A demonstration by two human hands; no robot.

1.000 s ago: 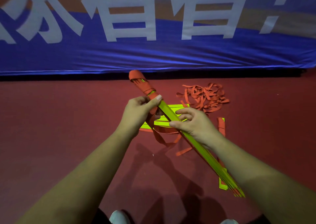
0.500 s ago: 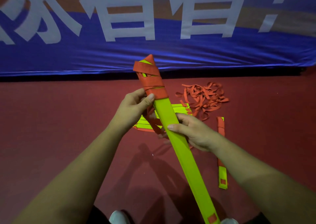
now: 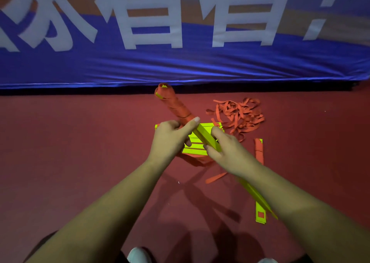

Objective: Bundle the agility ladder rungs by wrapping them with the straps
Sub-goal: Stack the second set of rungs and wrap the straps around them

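Note:
A stack of neon-yellow ladder rungs (image 3: 207,139) slants from upper left to lower right above the red floor. Orange strap (image 3: 176,106) is wound around its far end. My left hand (image 3: 170,138) grips the bundle just below the wrapped part, thumb lying along the strap's edge. My right hand (image 3: 228,152) holds the bare yellow section a little lower, fingers curled round it. The bundle's near end (image 3: 258,198) shows beyond my right forearm. Loose orange strap (image 3: 200,162) hangs under my hands.
More yellow rungs (image 3: 200,151) lie flat on the floor under my hands. A tangle of orange straps (image 3: 240,116) sits to the right, and a single rung (image 3: 260,214) lies at the right. A blue banner (image 3: 180,62) stands behind. My shoes (image 3: 138,255) are at the bottom.
The bundle has rolled from its broad face back to showing an edge, and its wrapped far end has dropped lower. The orange wrap now covers more of the bundle. Both hands have kept their hold.

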